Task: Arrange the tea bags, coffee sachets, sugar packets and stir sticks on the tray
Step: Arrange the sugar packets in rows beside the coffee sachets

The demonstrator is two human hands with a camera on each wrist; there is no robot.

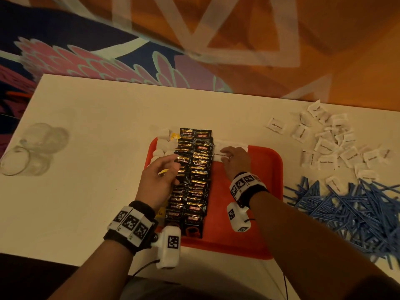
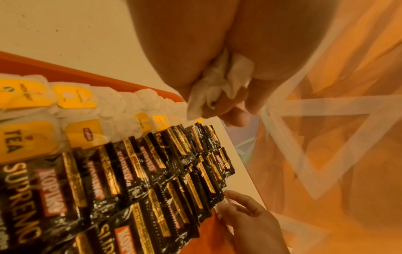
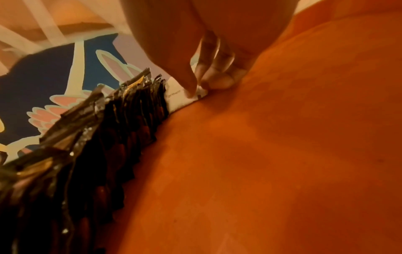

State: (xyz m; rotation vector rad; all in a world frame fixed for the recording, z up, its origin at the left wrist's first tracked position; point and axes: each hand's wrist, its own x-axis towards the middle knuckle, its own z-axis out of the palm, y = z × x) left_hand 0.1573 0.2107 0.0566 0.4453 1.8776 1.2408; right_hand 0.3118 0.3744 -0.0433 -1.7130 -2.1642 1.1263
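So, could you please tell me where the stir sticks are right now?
In the head view, the stir sticks lie heaped on the table, right of the tray and just below the loose sugar packets.

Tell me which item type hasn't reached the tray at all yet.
The blue stir sticks: all heaped on the table right of the red tray. Tea bags, coffee sachets and some sugar packets are on it.

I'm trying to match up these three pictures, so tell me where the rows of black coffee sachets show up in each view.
Head: the coffee sachets run down the middle, on the left part of the red tray.
Left wrist: they fill the lower left, beside the tea bags.
Right wrist: a dark ridge along the lower left.
Shared landmark: the red tray under them in all three.
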